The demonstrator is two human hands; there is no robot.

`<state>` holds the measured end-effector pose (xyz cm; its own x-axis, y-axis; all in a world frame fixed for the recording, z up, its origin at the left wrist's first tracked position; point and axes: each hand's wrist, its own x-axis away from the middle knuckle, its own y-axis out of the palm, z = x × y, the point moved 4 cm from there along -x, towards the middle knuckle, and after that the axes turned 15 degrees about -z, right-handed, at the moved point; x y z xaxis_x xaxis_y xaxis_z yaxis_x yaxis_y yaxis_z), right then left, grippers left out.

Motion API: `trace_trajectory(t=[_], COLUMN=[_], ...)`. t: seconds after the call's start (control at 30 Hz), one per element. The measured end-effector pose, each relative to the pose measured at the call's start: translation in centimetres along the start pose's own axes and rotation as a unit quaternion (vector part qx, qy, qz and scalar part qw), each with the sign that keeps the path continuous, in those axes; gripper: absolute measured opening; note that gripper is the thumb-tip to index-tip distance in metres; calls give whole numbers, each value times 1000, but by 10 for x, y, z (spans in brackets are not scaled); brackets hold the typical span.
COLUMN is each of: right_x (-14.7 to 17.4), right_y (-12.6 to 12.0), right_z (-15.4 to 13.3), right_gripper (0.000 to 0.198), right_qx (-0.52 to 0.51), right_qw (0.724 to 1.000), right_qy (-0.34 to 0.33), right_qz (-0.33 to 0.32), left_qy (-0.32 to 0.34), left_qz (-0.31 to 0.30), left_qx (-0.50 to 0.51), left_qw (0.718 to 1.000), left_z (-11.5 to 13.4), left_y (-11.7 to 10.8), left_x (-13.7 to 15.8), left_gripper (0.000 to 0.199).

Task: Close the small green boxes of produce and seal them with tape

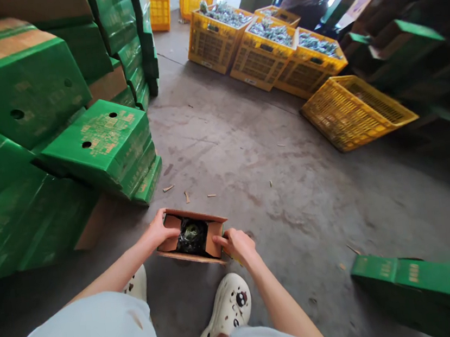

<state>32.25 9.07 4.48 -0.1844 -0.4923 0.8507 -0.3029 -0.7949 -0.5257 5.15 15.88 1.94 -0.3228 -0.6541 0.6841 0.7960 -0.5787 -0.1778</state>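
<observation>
Between my two hands is a small cardboard box [215, 231], its top uncovered and its short end flaps leaning inward. Inside it sits a crumpled black plastic bag [193, 235] with something greenish showing at its middle; I cannot make out what it is. My left hand [161, 230] grips the box's left end, the thumb over the flap and the fingers outside. At the right end my right hand [237, 242] does likewise, its thumb on the inner flap and fingers around the outer wall. The box is just in front of my feet; whether it touches the floor I cannot tell.
Green cartons [99, 145] are stacked on the left. Yellow crates [214, 47] filled with bluish-green contents stand ahead, with another yellow crate [349, 115] tilted nearer on the right. A green carton [415, 282] lies at lower right. Cardboard scraps [187, 197] litter the concrete floor [239, 150].
</observation>
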Motion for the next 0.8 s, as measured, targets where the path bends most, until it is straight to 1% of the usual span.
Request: trace_trajectory(t=[0.07, 0.1, 0.17, 0.23, 0.3, 0.37, 0.4, 0.43, 0.47, 0.5, 0.53, 0.57, 0.6, 0.63, 0.7, 0.73, 0.77, 0.8], right_x=[-1, -1, -1, 0, 0, 1, 2, 3, 4, 6, 7, 10, 12, 15, 20, 22, 24, 26], right_y=[-1, -2, -3, -5, -5, -3, -1, 1, 3, 5, 7, 8, 9, 9, 8, 7, 7, 6], right_z=[-2, -3, -4, -4, -2, 1, 2, 3, 5, 5, 6, 6, 5, 5, 6, 6, 8, 9], right_gripper=[61, 61, 61, 61, 63, 67, 71, 75, 79, 82, 83, 83, 81, 77, 66, 61, 57, 53], right_qx=[13, 19, 26, 26, 23, 3, -16, -39, -62, -80, -92, -98, -99, -101, -112, -119, -124, -126], right_qw=[1000, 1000, 1000, 1000, 1000, 999, 999, 998, 996, 995, 995, 994, 994, 994, 992, 990, 988, 987], right_qy=[1, 2, 4, 6, -3, -29, -42, -51, -53, -51, -45, -39, -37, -41, -60, -74, -88, -101], right_qz=[-4, -4, -7, -9, -9, -18, -25, -28, -30, -27, -21, -17, -16, -19, -25, -22, -17, -10], left_qy=[-13, -30, -62, -58, -25, 15, 36, 60, 90, 126, 165, 203, 238, 266, 299, 307, 313, 316], left_qz=[-51, -69, -78, -61, -19, 61, 106, 147, 174, 182, 166, 127, 71, 5, -115, -157, -181, -189], left_qx=[118, 157, 179, 147, 91, 32, 5, -20, -45, -72, -103, -139, -181, -227, -329, -380, -426, -465], left_qw=[992, 985, 979, 985, 995, 998, 994, 987, 980, 973, 967, 961, 952, 937, 888, 859, 830, 805], left_z=[5, 7, 10, 9, 4, -5, -8, -10, -9, -4, 4, 14, 25, 35, 51, 54, 56, 56], left_y=[2, 3, 5, 7, 8, 6, 2, -2, -6, -9, -10, -8, -2, 7, 31, 46, 59, 72], left_x=[1, 1, -2, -6, -8, -2, 4, 10, 18, 24, 28, 29, 28, 25, 15, 9, 3, -3], left_gripper=[77, 74, 77, 84, 91, 90, 83, 72, 58, 44, 35, 32, 30, 27, 20, 24, 32, 41])
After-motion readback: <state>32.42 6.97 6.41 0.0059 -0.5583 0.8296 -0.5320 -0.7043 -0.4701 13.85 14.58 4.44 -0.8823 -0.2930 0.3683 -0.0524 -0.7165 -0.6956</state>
